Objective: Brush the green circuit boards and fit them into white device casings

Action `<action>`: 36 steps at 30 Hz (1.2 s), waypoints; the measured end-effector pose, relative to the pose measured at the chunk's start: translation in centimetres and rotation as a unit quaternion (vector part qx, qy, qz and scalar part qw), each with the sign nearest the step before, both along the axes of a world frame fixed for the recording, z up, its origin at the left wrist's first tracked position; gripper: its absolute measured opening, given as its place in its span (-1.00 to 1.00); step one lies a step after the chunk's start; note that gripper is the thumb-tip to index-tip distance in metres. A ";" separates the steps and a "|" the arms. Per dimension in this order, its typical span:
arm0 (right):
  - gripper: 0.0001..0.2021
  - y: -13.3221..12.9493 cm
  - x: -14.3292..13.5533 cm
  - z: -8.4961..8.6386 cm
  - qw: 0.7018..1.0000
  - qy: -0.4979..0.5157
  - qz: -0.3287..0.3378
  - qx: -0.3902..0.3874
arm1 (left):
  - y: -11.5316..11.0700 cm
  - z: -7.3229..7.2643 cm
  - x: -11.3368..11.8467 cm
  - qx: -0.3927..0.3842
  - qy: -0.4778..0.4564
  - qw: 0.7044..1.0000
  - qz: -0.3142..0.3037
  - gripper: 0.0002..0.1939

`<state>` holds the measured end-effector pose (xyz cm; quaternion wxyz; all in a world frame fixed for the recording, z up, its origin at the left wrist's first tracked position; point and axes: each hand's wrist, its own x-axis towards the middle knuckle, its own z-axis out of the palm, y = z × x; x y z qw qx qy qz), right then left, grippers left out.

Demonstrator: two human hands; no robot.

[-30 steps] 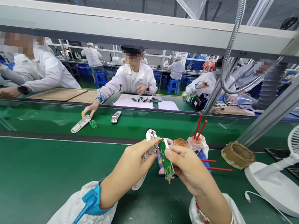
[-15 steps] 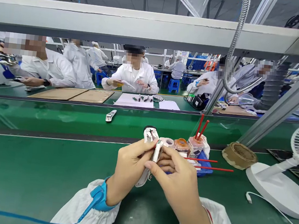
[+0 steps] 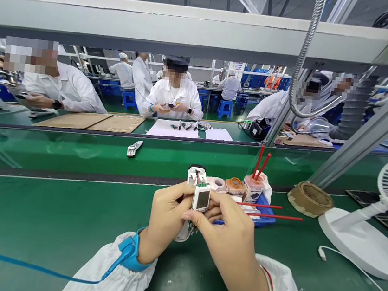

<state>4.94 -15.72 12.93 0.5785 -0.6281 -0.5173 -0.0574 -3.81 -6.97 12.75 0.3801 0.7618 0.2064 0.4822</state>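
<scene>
Above the green bench, my left hand [image 3: 168,212] grips a white handheld device housing [image 3: 183,234], its inside with wires showing at the top. A small display module [image 3: 201,198] with a dark square screen and a green circuit board edge is in front of the housing, its screen facing me. My right hand [image 3: 229,224] pinches the module from the right, thumb at its lower edge. Fingers of my left hand also touch its left side. Behind the hands, parts of the housing are hidden. A blue wrist strap [image 3: 132,253] is around my left wrist.
A blue tray [image 3: 266,215] with small bottles and red sticks [image 3: 270,216] stands behind my right hand. Right of it are a tape roll [image 3: 309,199] and a white fan [image 3: 354,241]. Another white device [image 3: 134,149] lies on the green strip ahead. Co-workers [image 3: 175,94] sit opposite.
The display module has turned from edge-on to show its screen towards me. Both hands stay close together around the housing. The device ahead has shifted slightly left in view.
</scene>
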 end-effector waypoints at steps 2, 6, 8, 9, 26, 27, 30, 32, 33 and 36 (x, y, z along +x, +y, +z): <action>-0.76 -0.1 0.1 0.1 1.000 -0.006 0.000 0.004 | 0.1 0.1 0.0 -0.003 0.016 1.000 0.015 -0.80; -0.74 -0.3 0.4 0.2 1.000 -0.013 0.011 -0.010 | 0.4 0.5 -0.1 -0.002 0.075 0.997 0.031 -0.87; -0.74 -0.4 0.4 0.2 1.000 -0.023 0.013 -0.015 | 0.6 0.7 -0.3 -0.012 0.091 0.996 0.019 -0.85; -0.73 -0.4 0.4 0.2 0.999 -0.027 0.013 -0.017 | 0.7 0.8 -0.4 -0.020 0.097 0.995 0.009 -0.81; -0.83 -0.7 0.1 0.4 0.996 -0.083 -0.001 -0.009 | 0.2 2.1 -0.9 -0.098 0.119 0.987 -0.053 -0.85; -0.84 -0.7 0.1 0.4 0.996 -0.083 0.003 -0.013 | 0.1 2.2 -0.9 -0.109 0.113 0.986 -0.062 -0.86; -0.86 -0.8 0.1 0.4 0.996 -0.086 0.011 -0.017 | 0.2 2.4 -0.9 -0.166 0.081 0.977 -0.106 -0.83; -0.87 -0.9 0.1 0.5 0.995 -0.095 0.010 -0.012 | 0.3 2.6 -1.0 -0.198 0.064 0.968 -0.138 -0.80; -0.87 -0.9 0.1 0.5 0.995 -0.098 0.011 -0.011 | 0.4 2.7 -1.0 -0.208 0.060 0.965 -0.150 -0.79; -0.86 -0.9 0.2 0.5 0.995 -0.102 0.015 -0.012 | 0.6 3.1 -1.2 -0.220 0.062 0.958 -0.176 -0.79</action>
